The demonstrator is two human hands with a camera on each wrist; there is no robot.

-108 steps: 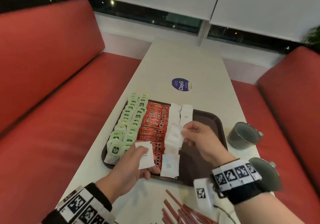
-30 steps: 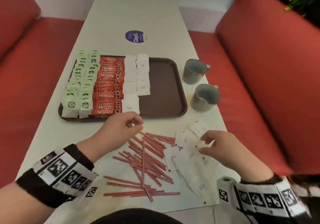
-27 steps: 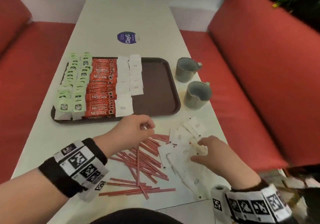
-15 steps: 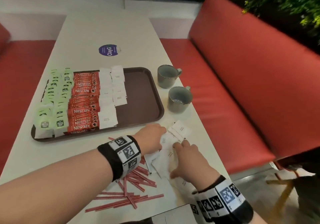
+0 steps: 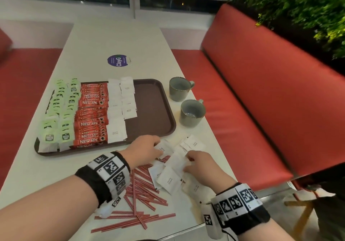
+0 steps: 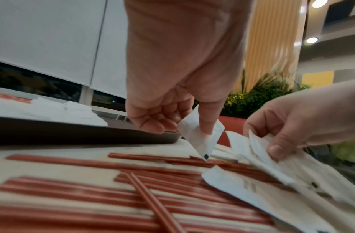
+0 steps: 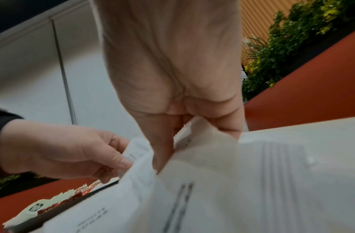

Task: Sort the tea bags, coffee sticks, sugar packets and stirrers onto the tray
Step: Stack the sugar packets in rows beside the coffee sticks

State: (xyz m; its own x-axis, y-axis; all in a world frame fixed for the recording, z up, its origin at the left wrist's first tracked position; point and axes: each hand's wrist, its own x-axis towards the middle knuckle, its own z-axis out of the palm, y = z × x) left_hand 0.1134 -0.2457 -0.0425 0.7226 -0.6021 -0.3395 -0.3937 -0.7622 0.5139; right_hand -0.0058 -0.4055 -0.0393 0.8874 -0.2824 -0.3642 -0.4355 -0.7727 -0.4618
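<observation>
A brown tray (image 5: 155, 110) is seen left of centre in the head view, on a white table (image 5: 119, 41); its left portion is filled with rows of green tea bags (image 5: 59, 110), red coffee sticks (image 5: 92, 114) and white sugar packets (image 5: 119, 108), while its right portion is bare. The tray's near-left rim is partly covered by overhanging tea bags. Two grey cups (image 5: 192, 113) are placed just right of the tray. Red stirrers (image 5: 141, 186) are scattered at lower centre, partly hidden under the left wrist band. A loose heap of sugar packets (image 5: 169, 179) is spread beside them, several overlapped so that their count cannot be told. The left hand (image 5: 143, 151) is shown pinching one sugar packet (image 6: 200, 138) between thumb and finger, its lower corner lifted just above the stirrers in the left wrist view. The right hand (image 5: 201, 164) is shown with thumb and fingers closed on a packet from the heap (image 7: 192, 151); the grip is blurred in the right wrist view and largely hidden by the back of the hand in the head view. A purple sticker (image 5: 119, 60) is noted at upper centre, red benches (image 5: 261, 99) at both sides, and foliage (image 5: 298, 7) at upper right.
</observation>
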